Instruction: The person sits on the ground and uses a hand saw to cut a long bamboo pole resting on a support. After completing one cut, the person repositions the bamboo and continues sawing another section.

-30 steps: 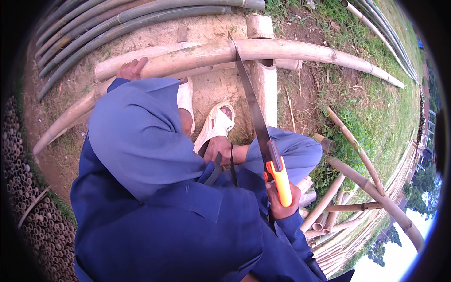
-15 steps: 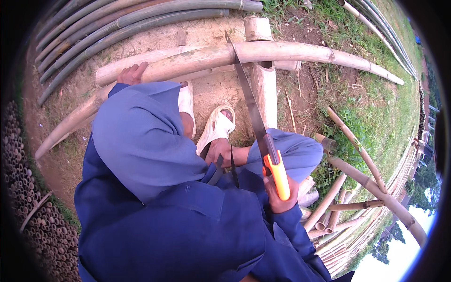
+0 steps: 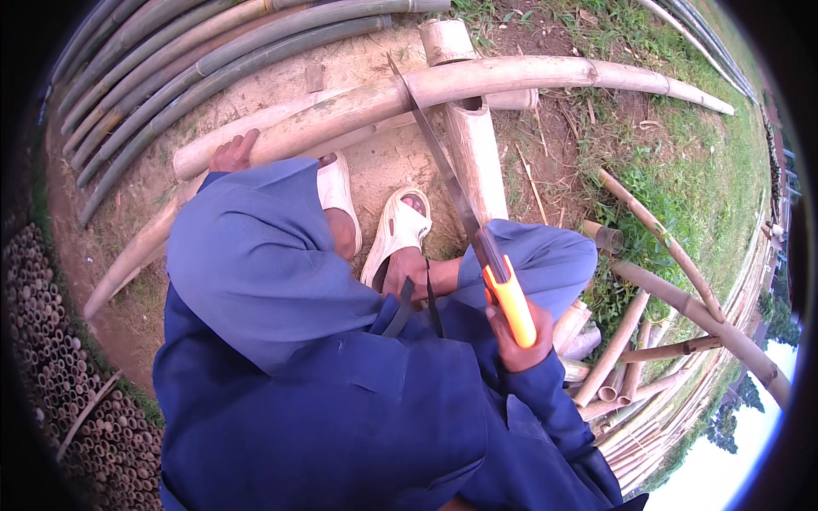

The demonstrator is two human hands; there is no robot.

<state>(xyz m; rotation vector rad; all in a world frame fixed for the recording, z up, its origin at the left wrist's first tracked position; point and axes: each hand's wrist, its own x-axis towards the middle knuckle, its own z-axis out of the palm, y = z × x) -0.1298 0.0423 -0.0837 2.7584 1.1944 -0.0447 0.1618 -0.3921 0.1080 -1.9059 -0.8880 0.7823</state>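
The right hand [image 3: 520,339] grasps an orange-handled, long-bladed steel saw [image 3: 469,213], slanting forward-left across a pale, round bamboo pole [image 3: 503,78]. The pole runs left to right ahead of the right hand; the left hand [image 3: 234,153], nearer, touches its left end, grip too hidden to tell.

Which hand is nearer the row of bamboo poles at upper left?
Left. The left hand is just below that row of poles; the right hand grips the saw, farther off toward lower right.
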